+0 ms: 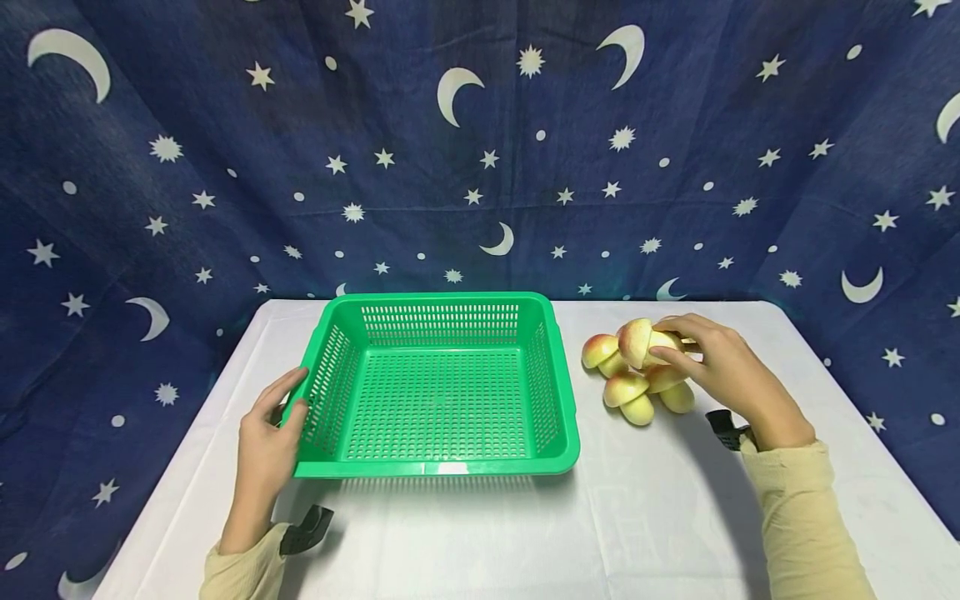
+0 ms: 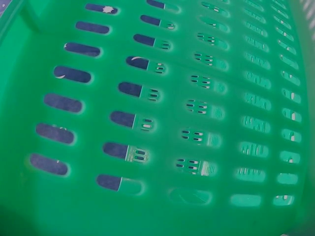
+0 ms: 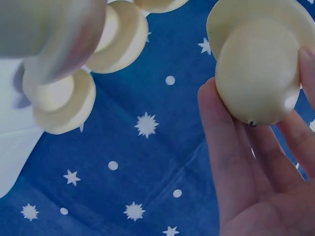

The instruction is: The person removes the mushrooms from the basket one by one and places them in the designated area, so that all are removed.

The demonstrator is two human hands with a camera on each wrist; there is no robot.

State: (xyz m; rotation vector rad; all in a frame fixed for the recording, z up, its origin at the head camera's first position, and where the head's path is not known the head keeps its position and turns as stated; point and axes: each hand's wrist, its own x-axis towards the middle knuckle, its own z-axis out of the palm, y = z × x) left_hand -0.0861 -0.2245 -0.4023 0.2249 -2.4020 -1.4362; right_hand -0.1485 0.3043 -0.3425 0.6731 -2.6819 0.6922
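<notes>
A green plastic basket [image 1: 435, 468] with slotted walls stands on the table. My left hand [image 1: 264, 437] grips its left rim, the thumb on the near side of the edge. In the left wrist view the slotted basket wall [image 2: 167, 115] takes up the whole picture and the hand is out of sight. My right hand [image 1: 723, 367] holds a toy mushroom [image 1: 636, 342] by its pale stem, above other mushrooms. The right wrist view shows that mushroom [image 3: 258, 69] between thumb and fingers. Beneath it lie a left mushroom [image 1: 602, 350], a front mushroom [image 1: 627, 392] and a partly covered mushroom [image 1: 677, 397].
A white cloth [image 1: 465, 542] covers the table. Behind and on both sides hangs a dark blue curtain [image 1: 405, 208] with moons and stars. Black wrist mounts [image 1: 306, 531] stick out near both sleeves. The mushrooms lie right of the basket.
</notes>
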